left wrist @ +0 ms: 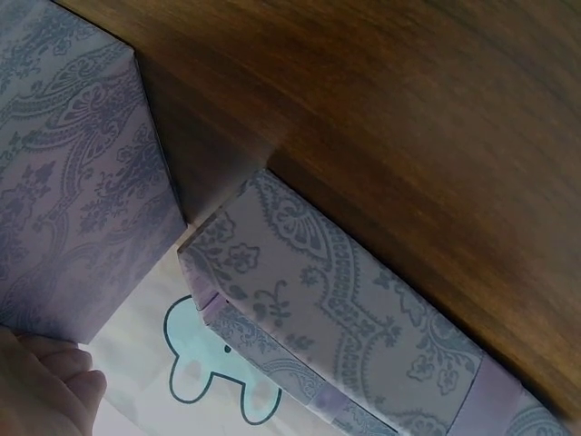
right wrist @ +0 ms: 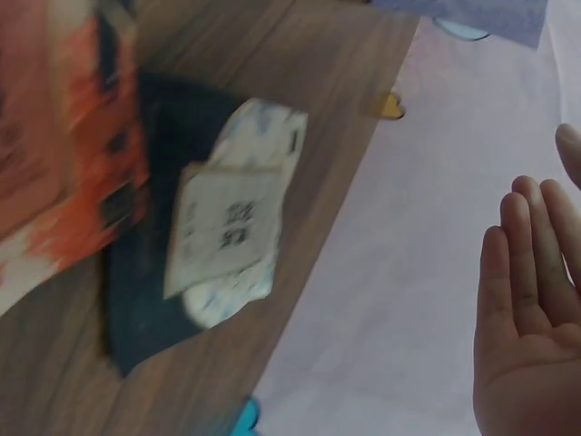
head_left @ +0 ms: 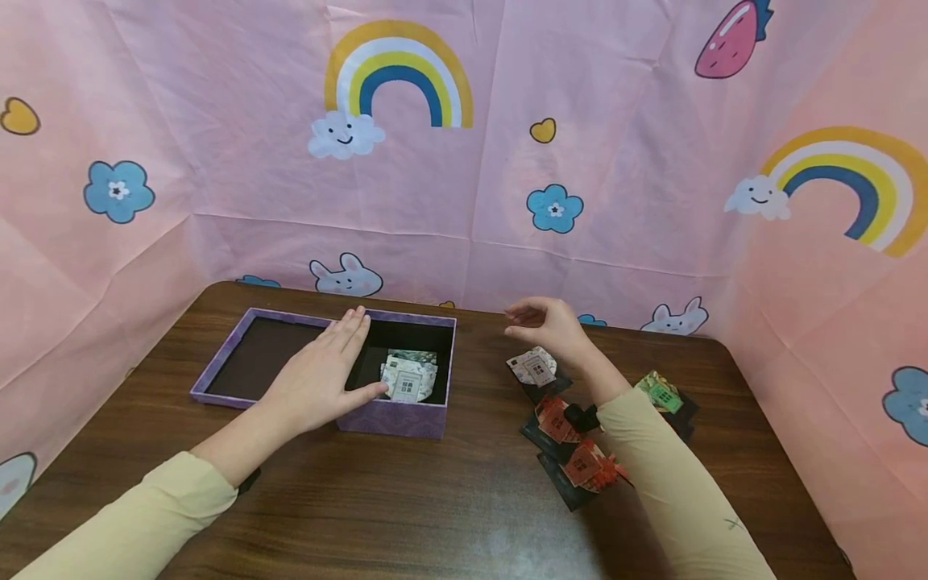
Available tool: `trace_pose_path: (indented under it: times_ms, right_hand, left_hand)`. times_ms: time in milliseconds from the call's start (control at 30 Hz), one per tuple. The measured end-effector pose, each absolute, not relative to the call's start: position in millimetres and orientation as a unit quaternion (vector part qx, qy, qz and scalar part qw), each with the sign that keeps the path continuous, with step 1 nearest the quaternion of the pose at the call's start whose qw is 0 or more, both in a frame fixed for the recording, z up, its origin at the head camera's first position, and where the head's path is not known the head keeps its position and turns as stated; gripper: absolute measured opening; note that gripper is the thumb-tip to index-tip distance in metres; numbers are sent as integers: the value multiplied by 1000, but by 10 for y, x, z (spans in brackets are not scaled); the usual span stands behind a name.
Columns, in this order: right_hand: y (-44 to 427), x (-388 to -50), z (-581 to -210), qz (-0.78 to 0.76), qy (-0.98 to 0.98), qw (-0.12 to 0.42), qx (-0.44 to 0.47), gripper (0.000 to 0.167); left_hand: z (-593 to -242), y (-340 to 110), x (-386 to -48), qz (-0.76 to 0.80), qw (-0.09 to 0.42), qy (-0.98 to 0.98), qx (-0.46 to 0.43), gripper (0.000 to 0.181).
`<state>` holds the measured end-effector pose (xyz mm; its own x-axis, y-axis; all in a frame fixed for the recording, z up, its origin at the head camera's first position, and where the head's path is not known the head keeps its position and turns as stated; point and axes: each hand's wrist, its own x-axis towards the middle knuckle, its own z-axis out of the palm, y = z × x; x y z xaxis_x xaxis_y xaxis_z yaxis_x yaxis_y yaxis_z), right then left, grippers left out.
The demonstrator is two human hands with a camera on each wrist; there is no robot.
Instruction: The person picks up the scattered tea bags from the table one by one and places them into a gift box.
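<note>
My left hand [head_left: 319,379] lies with straight fingers over the left side of a purple patterned box [head_left: 395,420], its thumb reaching over the front edge. Inside the box are white floral packets [head_left: 409,383]; their exact number cannot be told. My right hand [head_left: 551,329] is in the air behind a white floral packet [head_left: 535,366], its fingers loosely bent and nothing between them. In the right wrist view, that hand [right wrist: 531,309] appears apart from the packets. Two red packets [head_left: 557,423] lie nearer, and a green packet [head_left: 661,393] is right of my forearm, partly hidden.
A shallow purple lid [head_left: 225,362] with a dark inside lies left of the box, partly behind my left hand. Brown wooden table [head_left: 435,507] runs beneath everything. Pink printed cloth [head_left: 500,161] hangs along the back and both sides.
</note>
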<state>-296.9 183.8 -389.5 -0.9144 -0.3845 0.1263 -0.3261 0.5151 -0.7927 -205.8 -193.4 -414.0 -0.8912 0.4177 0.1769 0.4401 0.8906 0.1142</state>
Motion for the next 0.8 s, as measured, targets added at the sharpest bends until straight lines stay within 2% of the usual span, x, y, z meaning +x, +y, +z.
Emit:
trace_pose_path:
  times_ms: [367, 800]
  right_hand:
    - [2136, -3039, -4057, -418, 889, 24, -184, 41]
    - [2422, -3123, -4304, -427, 885, 70, -172, 45]
  left_hand:
    - [-4124, -1941, -2065, -73, 76, -969, -222, 106]
    - [-4143, -1933, -2048, -70, 72, -971, -218, 107]
